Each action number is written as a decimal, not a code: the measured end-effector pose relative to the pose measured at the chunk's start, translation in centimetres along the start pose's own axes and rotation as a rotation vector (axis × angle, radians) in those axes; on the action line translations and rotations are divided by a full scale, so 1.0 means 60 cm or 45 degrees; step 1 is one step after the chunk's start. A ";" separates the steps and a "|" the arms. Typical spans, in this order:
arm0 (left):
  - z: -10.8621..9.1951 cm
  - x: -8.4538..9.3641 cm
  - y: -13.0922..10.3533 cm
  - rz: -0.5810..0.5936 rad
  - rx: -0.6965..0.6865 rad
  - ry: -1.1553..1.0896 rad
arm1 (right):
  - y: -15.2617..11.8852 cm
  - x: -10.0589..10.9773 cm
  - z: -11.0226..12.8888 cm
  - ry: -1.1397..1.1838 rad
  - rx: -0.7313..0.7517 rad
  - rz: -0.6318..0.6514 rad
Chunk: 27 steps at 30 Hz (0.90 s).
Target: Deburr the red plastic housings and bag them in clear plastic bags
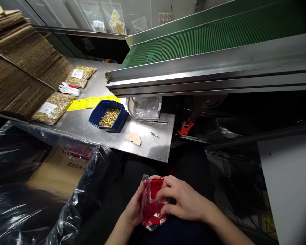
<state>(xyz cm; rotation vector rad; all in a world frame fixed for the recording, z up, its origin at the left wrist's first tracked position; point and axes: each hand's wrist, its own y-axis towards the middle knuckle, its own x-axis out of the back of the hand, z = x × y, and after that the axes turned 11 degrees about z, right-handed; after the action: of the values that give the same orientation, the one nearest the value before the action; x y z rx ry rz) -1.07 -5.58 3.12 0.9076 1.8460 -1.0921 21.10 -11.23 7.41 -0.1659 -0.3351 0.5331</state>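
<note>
A red part in a clear plastic bag (154, 206) is held low in front of me, above my lap. My left hand (135, 204) is wrapped round its left side, with fingertips showing at the top edge. On the bag's right side, the bent fingers of my right hand (180, 199) grip the plastic and the red part's edge. What the red part is, I cannot make out through the shiny film. Nearest beyond my hands, on the metal table (159, 149), lie a pale half-round disc (133, 138) and small metal pieces (154, 135).
A blue bin (97, 117) holds small brass-coloured pieces. Beside it stands a bin with clear bags (146, 107). A green conveyor (193, 41) overhangs the table. Stacked cardboard (22, 64) and bags of brass pieces (58, 103) are left. A plastic-lined box (79, 200) stands lower left.
</note>
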 end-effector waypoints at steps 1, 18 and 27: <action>0.002 0.000 0.000 0.006 -0.001 0.025 | -0.004 0.000 0.000 -0.054 -0.017 0.014; -0.034 -0.004 0.027 0.309 0.282 0.527 | -0.003 -0.005 -0.028 0.686 -0.097 -0.499; -0.010 -0.001 0.015 0.215 0.190 0.561 | 0.056 -0.001 0.034 0.746 -0.051 -0.072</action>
<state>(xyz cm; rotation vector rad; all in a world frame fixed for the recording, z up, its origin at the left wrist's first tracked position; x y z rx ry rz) -0.44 -4.72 3.08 1.4574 2.0056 -0.9890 18.74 -8.28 8.47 -0.3396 0.2203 0.4004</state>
